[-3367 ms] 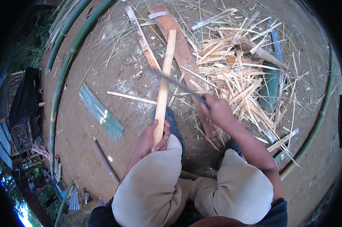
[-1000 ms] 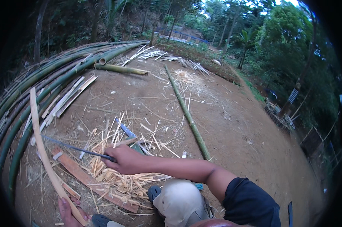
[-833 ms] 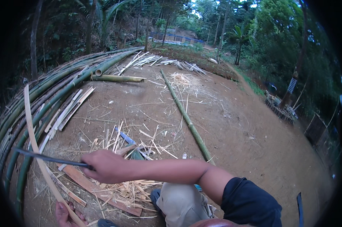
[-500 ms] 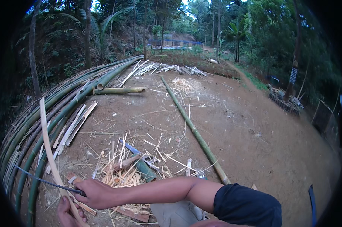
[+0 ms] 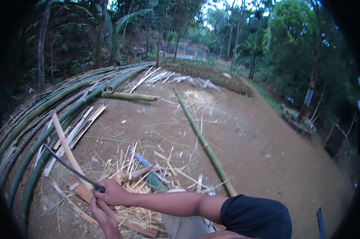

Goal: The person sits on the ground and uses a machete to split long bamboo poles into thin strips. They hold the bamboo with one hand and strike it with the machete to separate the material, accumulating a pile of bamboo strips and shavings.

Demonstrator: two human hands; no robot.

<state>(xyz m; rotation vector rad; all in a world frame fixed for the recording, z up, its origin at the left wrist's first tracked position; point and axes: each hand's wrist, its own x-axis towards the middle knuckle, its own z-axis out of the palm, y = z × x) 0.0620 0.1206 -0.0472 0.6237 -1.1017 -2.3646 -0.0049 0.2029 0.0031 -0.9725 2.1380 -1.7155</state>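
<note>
My right hand [image 5: 113,193] is wrapped round the dark handle of a long knife [image 5: 73,171]. Its narrow blade points up and to the left and crosses a pale split bamboo strip [image 5: 68,151]. Below it, my left hand [image 5: 103,217] grips the lower part of this strip, which slants away toward the bamboo stack. The two hands are close together, at the lower left of the view. Whether the blade's edge bites into the strip cannot be made out.
Green bamboo poles [image 5: 48,137] lie stacked along the left, with split pieces [image 5: 82,125] beside them. Shavings [image 5: 142,187] and a blue tool [image 5: 139,157] lie before me. One long bamboo pole [image 5: 204,145] stretches across the dirt ground. Trees stand beyond.
Both hands have shifted to the right, the left one now nearer the right. The strip and knife came along, and the blade tilts more steeply. The view has turned slightly.
</note>
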